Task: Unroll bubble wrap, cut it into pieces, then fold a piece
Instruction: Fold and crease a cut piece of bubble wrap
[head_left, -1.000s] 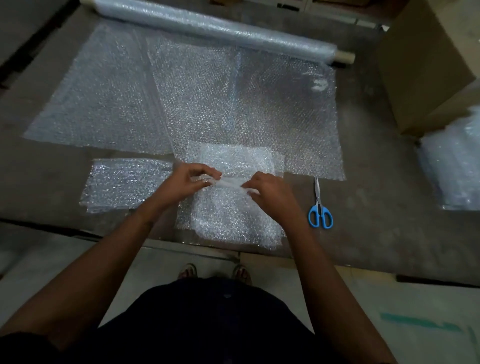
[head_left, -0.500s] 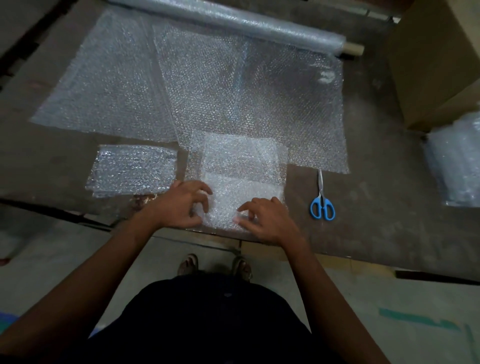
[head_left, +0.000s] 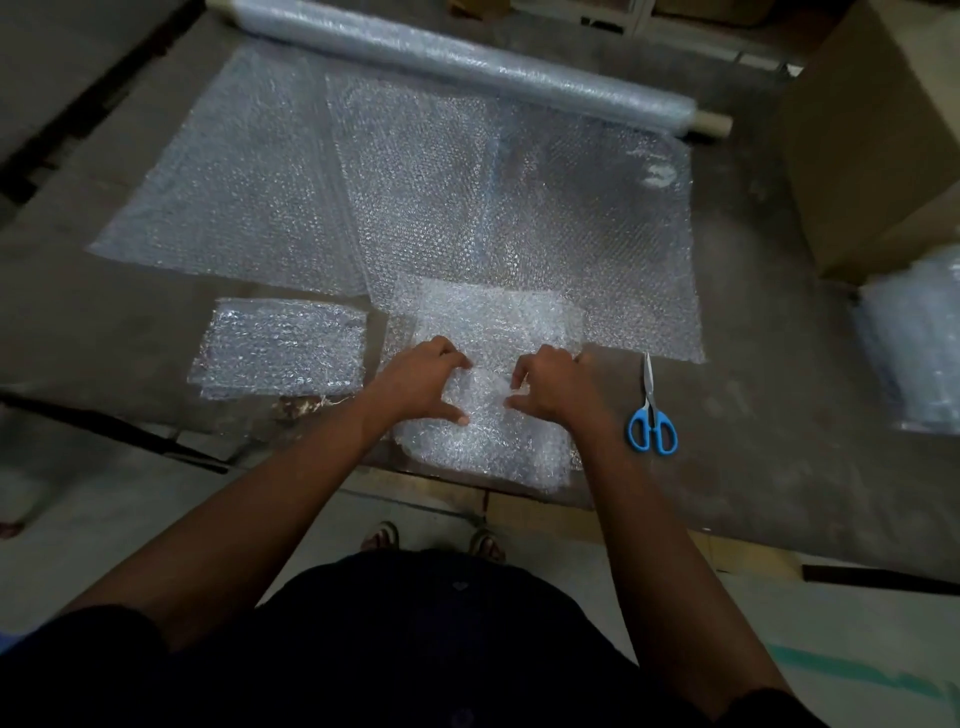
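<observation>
A partly folded piece of bubble wrap (head_left: 488, 447) lies at the table's near edge, its near part hanging slightly over. My left hand (head_left: 423, 382) and my right hand (head_left: 553, 387) both grip it at the middle, fingers curled over a fold and thumbs underneath. A folded bubble wrap piece (head_left: 283, 345) lies to the left of my hands. Large flat bubble wrap sheets (head_left: 519, 208) spread behind, running to the bubble wrap roll (head_left: 467, 62) at the far side. Blue-handled scissors (head_left: 650, 415) lie closed to the right of my right hand.
A cardboard box (head_left: 872, 135) stands at the far right. A stack of bubble wrap (head_left: 914, 343) sits at the right edge. The dark table (head_left: 779, 389) ends just before my body; floor and my feet show below.
My hands pressed the fold down near the table edge, then moved back up to the piece's middle and curled around a new fold. The camera shifted slightly.
</observation>
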